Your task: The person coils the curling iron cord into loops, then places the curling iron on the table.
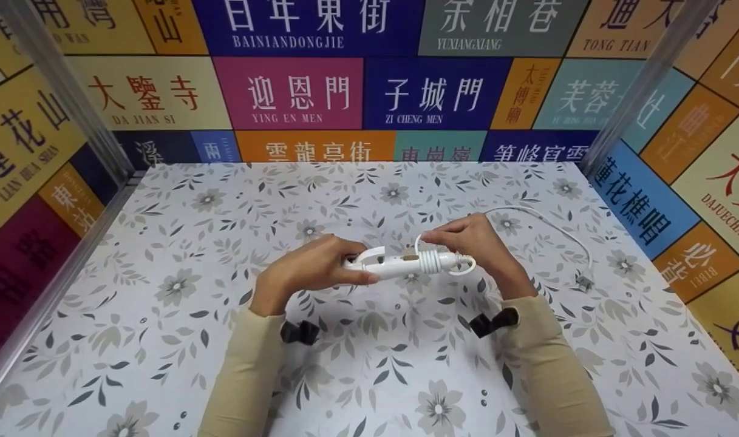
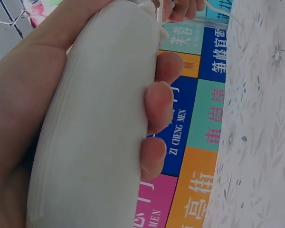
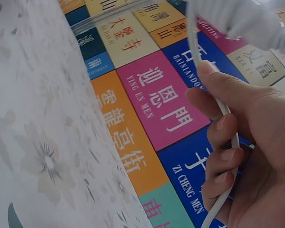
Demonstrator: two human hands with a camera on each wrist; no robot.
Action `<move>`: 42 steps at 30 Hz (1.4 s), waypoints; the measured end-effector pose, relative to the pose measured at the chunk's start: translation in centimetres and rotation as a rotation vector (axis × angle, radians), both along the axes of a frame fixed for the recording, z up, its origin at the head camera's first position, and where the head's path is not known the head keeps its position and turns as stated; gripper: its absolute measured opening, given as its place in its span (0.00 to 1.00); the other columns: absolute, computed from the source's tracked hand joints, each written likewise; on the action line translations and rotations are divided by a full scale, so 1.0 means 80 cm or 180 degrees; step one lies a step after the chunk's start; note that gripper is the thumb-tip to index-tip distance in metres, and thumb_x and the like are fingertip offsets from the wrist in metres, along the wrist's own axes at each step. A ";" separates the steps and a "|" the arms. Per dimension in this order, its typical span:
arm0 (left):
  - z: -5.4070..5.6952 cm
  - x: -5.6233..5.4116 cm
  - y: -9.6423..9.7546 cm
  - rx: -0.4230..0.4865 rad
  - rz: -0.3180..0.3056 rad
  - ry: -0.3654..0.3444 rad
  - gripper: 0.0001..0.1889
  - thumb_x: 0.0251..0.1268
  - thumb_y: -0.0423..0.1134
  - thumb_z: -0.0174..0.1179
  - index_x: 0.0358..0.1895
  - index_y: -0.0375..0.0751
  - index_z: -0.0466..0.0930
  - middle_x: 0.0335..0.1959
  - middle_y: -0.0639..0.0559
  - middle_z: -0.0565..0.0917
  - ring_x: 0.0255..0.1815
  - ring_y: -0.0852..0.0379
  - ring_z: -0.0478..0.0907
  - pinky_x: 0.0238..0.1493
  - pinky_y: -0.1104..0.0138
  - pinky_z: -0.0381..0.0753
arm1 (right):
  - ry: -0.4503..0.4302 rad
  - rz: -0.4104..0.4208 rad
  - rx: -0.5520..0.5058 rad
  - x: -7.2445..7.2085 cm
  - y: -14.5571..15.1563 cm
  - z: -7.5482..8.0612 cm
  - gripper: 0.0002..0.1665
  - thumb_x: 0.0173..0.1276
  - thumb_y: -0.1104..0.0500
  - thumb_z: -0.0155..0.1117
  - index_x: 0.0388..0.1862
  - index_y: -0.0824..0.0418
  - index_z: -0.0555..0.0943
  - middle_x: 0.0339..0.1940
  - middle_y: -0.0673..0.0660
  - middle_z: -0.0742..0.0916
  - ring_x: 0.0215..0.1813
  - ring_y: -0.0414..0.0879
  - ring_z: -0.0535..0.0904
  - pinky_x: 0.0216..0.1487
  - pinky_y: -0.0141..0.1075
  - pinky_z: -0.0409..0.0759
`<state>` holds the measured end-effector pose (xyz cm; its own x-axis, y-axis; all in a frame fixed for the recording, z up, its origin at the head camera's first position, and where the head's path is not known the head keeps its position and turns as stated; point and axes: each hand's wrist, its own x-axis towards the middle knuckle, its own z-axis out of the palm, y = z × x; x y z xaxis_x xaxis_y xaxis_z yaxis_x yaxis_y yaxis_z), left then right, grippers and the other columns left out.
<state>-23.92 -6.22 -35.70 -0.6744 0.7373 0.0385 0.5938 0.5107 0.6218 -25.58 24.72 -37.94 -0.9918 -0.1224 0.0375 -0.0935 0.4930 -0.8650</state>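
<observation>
A slim white handheld appliance with a cord (image 1: 390, 267) is held level above the table, its exact kind unclear. My left hand (image 1: 320, 264) grips its left end; in the left wrist view, the smooth white casing (image 2: 95, 118) fills the palm, with fingertips (image 2: 159, 107) curled round its edge. White cord (image 1: 430, 262) is wound in several turns round the right part of the body. My right hand (image 1: 475, 243) pinches the cord just above these turns. In the right wrist view, the cord (image 3: 223, 107) passes between thumb and forefinger and down through the curled fingers.
The cord's loose length (image 1: 551, 224) arcs behind the right hand to a plug (image 1: 583, 280) on the right of the table. A floral cloth covers the table (image 1: 345, 376). Walls of coloured sign panels (image 1: 290, 94) stand at the back and both sides.
</observation>
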 end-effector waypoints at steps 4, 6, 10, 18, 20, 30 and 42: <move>-0.001 0.000 0.003 -0.0087 0.0010 -0.0082 0.19 0.64 0.56 0.66 0.51 0.49 0.85 0.36 0.55 0.86 0.29 0.62 0.76 0.33 0.68 0.76 | 0.0056 0.0047 0.0048 0.002 -0.001 0.004 0.21 0.56 0.42 0.78 0.37 0.57 0.92 0.26 0.47 0.89 0.27 0.41 0.74 0.32 0.34 0.75; -0.002 0.000 0.003 -0.0114 0.0012 -0.0091 0.18 0.64 0.56 0.66 0.50 0.49 0.85 0.35 0.55 0.86 0.28 0.62 0.75 0.33 0.68 0.75 | 0.0077 0.0069 0.0081 0.004 -0.003 0.007 0.20 0.56 0.42 0.78 0.37 0.56 0.92 0.25 0.44 0.89 0.28 0.41 0.75 0.33 0.34 0.75; -0.005 0.001 0.005 -0.0198 0.0039 -0.0046 0.18 0.64 0.56 0.66 0.48 0.48 0.85 0.35 0.55 0.86 0.28 0.62 0.75 0.32 0.68 0.75 | 0.0139 0.0091 0.0139 0.009 -0.008 0.013 0.18 0.57 0.43 0.78 0.36 0.55 0.92 0.30 0.46 0.91 0.28 0.41 0.76 0.33 0.35 0.76; -0.005 0.001 0.003 -0.0235 0.0114 -0.0066 0.19 0.64 0.55 0.66 0.51 0.47 0.85 0.36 0.54 0.87 0.27 0.62 0.77 0.32 0.68 0.77 | 0.0381 0.0198 0.0017 0.025 -0.021 0.027 0.14 0.58 0.47 0.78 0.34 0.56 0.92 0.29 0.50 0.90 0.21 0.38 0.63 0.22 0.31 0.60; -0.004 0.001 0.002 -0.0231 0.0147 -0.0094 0.19 0.65 0.55 0.66 0.52 0.47 0.85 0.35 0.54 0.87 0.27 0.62 0.77 0.32 0.67 0.78 | 0.0472 0.0248 -0.0029 0.029 -0.024 0.030 0.12 0.59 0.49 0.78 0.33 0.56 0.92 0.32 0.53 0.92 0.22 0.38 0.65 0.22 0.30 0.62; -0.005 -0.001 0.003 -0.0288 0.0400 0.0009 0.19 0.67 0.55 0.64 0.50 0.45 0.83 0.33 0.52 0.85 0.25 0.60 0.77 0.30 0.67 0.76 | 0.0805 0.0293 0.0044 0.043 -0.035 0.039 0.08 0.63 0.53 0.75 0.35 0.55 0.92 0.25 0.55 0.86 0.24 0.40 0.64 0.24 0.29 0.62; -0.001 -0.002 -0.002 -0.0241 0.0642 0.0346 0.17 0.69 0.55 0.61 0.47 0.45 0.80 0.32 0.50 0.82 0.28 0.56 0.74 0.32 0.65 0.73 | 0.1025 0.0476 0.0401 0.055 -0.046 0.045 0.12 0.71 0.53 0.66 0.32 0.57 0.91 0.21 0.51 0.81 0.20 0.40 0.65 0.21 0.30 0.62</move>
